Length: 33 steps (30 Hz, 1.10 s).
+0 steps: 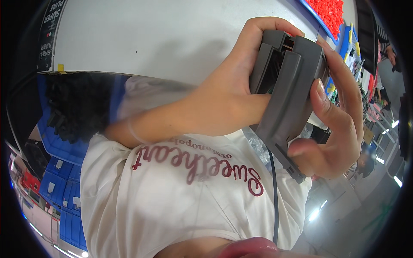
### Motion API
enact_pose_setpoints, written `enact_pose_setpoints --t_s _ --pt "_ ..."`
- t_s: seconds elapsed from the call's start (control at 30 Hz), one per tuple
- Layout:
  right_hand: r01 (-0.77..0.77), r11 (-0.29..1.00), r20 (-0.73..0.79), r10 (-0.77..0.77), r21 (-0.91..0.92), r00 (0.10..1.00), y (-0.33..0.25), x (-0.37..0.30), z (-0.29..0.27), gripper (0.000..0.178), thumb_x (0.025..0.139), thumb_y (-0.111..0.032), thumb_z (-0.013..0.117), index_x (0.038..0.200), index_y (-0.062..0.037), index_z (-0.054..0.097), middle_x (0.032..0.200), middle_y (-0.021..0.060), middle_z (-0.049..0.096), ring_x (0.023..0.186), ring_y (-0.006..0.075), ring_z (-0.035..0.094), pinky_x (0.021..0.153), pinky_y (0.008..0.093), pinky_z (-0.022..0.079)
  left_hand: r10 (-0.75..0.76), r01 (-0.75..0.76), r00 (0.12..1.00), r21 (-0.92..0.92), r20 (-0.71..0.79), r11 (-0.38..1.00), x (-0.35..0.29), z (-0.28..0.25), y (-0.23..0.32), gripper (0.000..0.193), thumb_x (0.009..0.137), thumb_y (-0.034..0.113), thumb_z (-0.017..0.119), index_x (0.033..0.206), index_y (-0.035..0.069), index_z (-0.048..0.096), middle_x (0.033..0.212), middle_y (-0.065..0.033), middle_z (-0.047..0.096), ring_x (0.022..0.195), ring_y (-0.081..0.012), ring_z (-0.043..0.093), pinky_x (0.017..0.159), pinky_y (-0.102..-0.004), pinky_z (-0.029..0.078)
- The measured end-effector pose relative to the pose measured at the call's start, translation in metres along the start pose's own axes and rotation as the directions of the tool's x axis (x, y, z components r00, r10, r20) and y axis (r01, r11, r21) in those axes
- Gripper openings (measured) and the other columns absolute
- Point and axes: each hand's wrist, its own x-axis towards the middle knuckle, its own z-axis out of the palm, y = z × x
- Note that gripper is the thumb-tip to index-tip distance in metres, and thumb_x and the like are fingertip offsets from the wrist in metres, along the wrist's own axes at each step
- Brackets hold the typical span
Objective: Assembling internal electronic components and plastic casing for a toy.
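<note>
A dark grey plastic housing [286, 92], made of boxy parts with a slot between them, is held up tilted over the near side of the white table. My left hand [241, 86] grips it from the left, its fingers curled over the far end and its thumb reaching under the middle part. From the right, my right hand [340, 112] closes round the same housing, thumb at its near end and fingers along its right side. Something dark with a bit of green shows inside the slot; most of the interior is hidden.
Beyond the hands stretches the white tabletop [142, 34]. A blue tray of small red parts [327, 15] stands at the far right. At the left, black parts [77, 107] fill a blue bin [60, 144], above stacked blue boxes [58, 182]. A dark cable [275, 198] hangs before my shirt.
</note>
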Motion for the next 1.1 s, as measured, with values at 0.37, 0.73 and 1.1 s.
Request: enact_pose_setpoints --t_s 0.37,0.73,1.1 --pt "0.014 0.999 0.066 -0.012 -0.032 0.998 0.0 0.005 -0.006 0.06 0.075 -0.035 0.072 0.118 0.0026 0.053 0.128 0.035 0.041 0.117 0.0473 0.045 0.096 0.0509 0.039 0.053 -0.05 0.999 -0.198 0.009 0.979 0.004 0.001 -0.005 0.063 0.075 0.004 0.065 0.126 0.005 0.03 0.111 -0.0099 0.051 0.103 -0.0161 0.052 0.089 -0.0298 0.044" --pt "0.16 0.987 -0.227 -0.15 0.029 0.962 0.022 -0.001 0.007 0.061 0.069 -0.038 0.074 0.109 0.0059 0.06 0.117 0.0335 0.052 0.112 0.0416 0.052 0.096 0.0472 0.04 -0.266 0.304 0.948 -0.242 0.178 0.921 0.014 -0.006 0.015 0.085 0.082 0.037 0.058 0.141 0.014 0.001 0.126 -0.0189 0.034 0.124 -0.0303 0.032 0.102 -0.0449 0.035" --pt "-0.013 0.964 -0.219 0.074 0.267 0.973 0.035 0.0 0.023 0.06 0.085 -0.038 0.059 0.119 0.0107 0.048 0.127 0.0301 0.045 0.12 0.0369 0.045 0.101 0.0422 0.032 -0.327 0.322 0.945 -0.175 -0.001 0.93 0.009 0.003 0.015 0.058 0.077 0.025 0.057 0.127 0.001 0.039 0.111 -0.0117 0.053 0.104 -0.0177 0.053 0.09 -0.0296 0.041"
